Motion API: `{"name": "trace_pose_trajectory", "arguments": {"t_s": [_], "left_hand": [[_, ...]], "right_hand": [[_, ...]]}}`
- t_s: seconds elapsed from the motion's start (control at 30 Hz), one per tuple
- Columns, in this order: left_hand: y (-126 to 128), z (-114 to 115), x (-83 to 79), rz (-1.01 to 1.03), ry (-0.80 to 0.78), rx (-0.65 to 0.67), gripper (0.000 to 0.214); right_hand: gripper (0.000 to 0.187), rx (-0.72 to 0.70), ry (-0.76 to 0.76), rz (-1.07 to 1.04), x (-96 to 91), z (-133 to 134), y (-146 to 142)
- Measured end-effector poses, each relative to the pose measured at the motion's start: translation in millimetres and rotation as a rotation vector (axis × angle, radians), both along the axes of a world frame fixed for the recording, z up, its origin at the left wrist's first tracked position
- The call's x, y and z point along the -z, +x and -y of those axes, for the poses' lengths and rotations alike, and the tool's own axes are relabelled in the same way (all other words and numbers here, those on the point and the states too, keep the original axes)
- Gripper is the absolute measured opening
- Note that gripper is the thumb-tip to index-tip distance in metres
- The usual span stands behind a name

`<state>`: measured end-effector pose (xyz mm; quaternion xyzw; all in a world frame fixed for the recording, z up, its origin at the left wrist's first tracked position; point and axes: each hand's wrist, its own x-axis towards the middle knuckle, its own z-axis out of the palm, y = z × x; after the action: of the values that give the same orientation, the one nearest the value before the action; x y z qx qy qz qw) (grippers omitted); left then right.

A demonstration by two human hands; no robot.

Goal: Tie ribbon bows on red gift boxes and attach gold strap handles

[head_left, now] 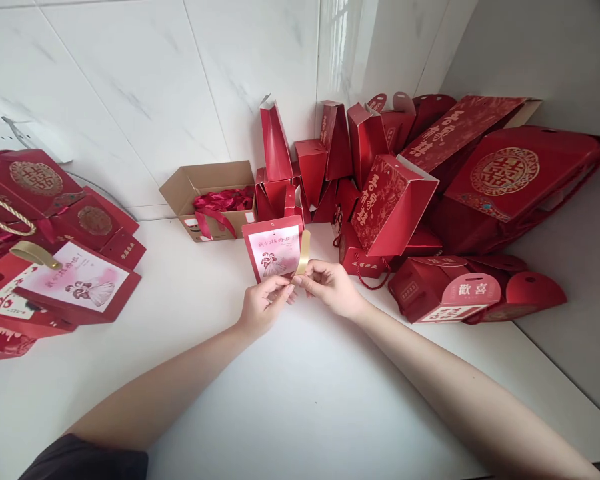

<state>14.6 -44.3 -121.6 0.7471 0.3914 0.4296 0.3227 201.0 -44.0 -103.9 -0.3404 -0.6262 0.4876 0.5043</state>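
In the head view, a gold ribbon strap (pixel 305 252) stands up from between my fingers. My right hand (pixel 333 288) pinches it near its lower end. My left hand (pixel 264 303) is closed too, thumb and fingertips meeting the right fingertips at that same end. Exactly how the strap's end lies between the fingertips is hidden. Just behind the hands, a red gift box (pixel 246 248) stands upright on the white table (pixel 280 393). Its front carries a pink and white card (pixel 274 252) printed with a couple and writing, and a small hole shows near its top.
Behind at centre-left sits an open cardboard box (pixel 215 175) of dark red ribbons (pixel 223 202). Several red boxes (pixel 390 207) crowd the back and right. At left lie more red gift boxes (pixel 35 177), one with a gold strap handle (pixel 35 253). A tiled wall (pixel 130 87) closes the back.
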Motion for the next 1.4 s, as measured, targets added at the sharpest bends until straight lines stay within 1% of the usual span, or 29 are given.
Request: {"name": "trace_pose_trajectory", "arguments": {"t_s": [0.07, 0.13, 0.17, 0.2, 0.23, 0.27, 0.3, 0.33, 0.4, 0.43, 0.47, 0.5, 0.6, 0.67, 0.73, 0.83, 0.87, 0.93, 1.0, 1.07, 1.13, 1.23, 1.33, 1.4], "left_hand": [[-2.3, -4.5, -11.1, -0.099, 0.271, -0.09, 0.01], [-6.6, -13.8, -28.1, -0.172, 0.576, -0.222, 0.022], [-9.4, -20.1, -37.4, -0.187, 0.668, -0.286, 0.031], [-12.6, -27.1, -46.3, -0.183, 0.698, -0.334, 0.045], [-16.1, -34.5, -54.1, -0.171, 0.674, -0.357, 0.058], [-19.6, -41.9, -60.4, -0.147, 0.611, -0.35, 0.067], [-22.9, -48.8, -65.0, -0.121, 0.504, -0.327, 0.072], [-26.0, -54.8, -68.1, -0.092, 0.363, -0.292, 0.073], [-30.2, -62.4, -71.6, -0.021, 0.073, -0.196, 0.065], [-31.1, -63.5, -73.3, 0.007, -0.033, -0.149, 0.059], [-31.2, -62.7, -75.5, 0.026, -0.102, -0.108, 0.054], [-30.5, -60.4, -78.4, 0.029, -0.139, -0.07, 0.05], [-25.2, -47.6, -89.4, -0.019, -0.157, 0.053, 0.046], [-21.0, -39.4, -94.7, -0.012, -0.155, 0.136, 0.05], [-18.1, -34.3, -95.7, 0.036, -0.152, 0.19, 0.054], [-17.3, -32.3, -91.7, 0.079, -0.163, 0.25, 0.051], [-17.9, -32.3, -90.1, 0.076, -0.15, 0.259, 0.05], [-19.8, -32.0, -87.6, 0.042, -0.074, 0.257, 0.046], [-21.4, -30.2, -86.8, -0.023, 0.014, 0.246, 0.042], [-21.6, -27.1, -87.0, -0.09, 0.062, 0.227, 0.038], [-20.4, -24.1, -87.5, -0.134, 0.068, 0.203, 0.032], [-17.9, -22.1, -87.6, -0.173, 0.019, 0.183, 0.027], [-17.2, -22.4, -88.3, -0.21, -0.015, 0.168, 0.028], [-17.1, -22.1, -90.4, -0.264, 0.055, 0.135, 0.024]], "right_hand": [[0.031, 0.029, 0.046, 0.078, -5.8, 1.3, 4.4], [0.031, 0.052, 0.065, 0.107, -11.8, 2.2, 8.0], [0.031, 0.06, 0.07, 0.115, -15.1, 2.3, 9.4], [0.031, 0.069, 0.08, 0.13, -18.7, 2.1, 10.5], [0.031, 0.081, 0.1, 0.148, -22.8, 1.5, 11.3], [0.03, 0.098, 0.129, 0.164, -27.3, 0.5, 12.0], [0.029, 0.112, 0.162, 0.173, -32.2, -1.1, 12.5], [0.029, 0.122, 0.196, 0.168, -37.6, -3.0, 12.9], [0.027, 0.12, 0.236, 0.125, -49.1, -7.6, 13.4], [0.027, 0.105, 0.242, 0.097, -55.0, -9.7, 13.6], [0.026, 0.08, 0.243, 0.077, -60.7, -11.3, 13.8], [0.026, 0.049, 0.246, 0.068, -66.1, -12.2, 14.1], [0.024, -0.042, 0.29, 0.127, -79.0, -10.4, 15.1], [0.023, -0.072, 0.357, 0.234, -84.2, -6.2, 16.2], [0.02, -0.077, 0.456, 0.381, -86.8, -0.9, 17.9], [0.013, -0.088, 0.626, 0.581, -87.6, 6.8, 21.2], [0.013, -0.088, 0.675, 0.631, -87.5, 9.1, 22.3], [0.013, -0.07, 0.756, 0.707, -87.2, 13.4, 23.4], [0.014, -0.029, 0.82, 0.769, -87.1, 17.0, 23.0], [0.016, -0.005, 0.867, 0.823, -87.1, 20.1, 20.9], [0.018, -0.003, 0.873, 0.873, -86.7, 22.5, 18.3], [0.019, -0.006, 0.823, 0.9, -84.9, 23.5, 15.2], [0.018, -0.009, 0.77, 0.826, -82.5, 21.3, 14.5], [0.016, -0.034, 0.713, 0.732, -81.2, 19.3, 14.8]]}}
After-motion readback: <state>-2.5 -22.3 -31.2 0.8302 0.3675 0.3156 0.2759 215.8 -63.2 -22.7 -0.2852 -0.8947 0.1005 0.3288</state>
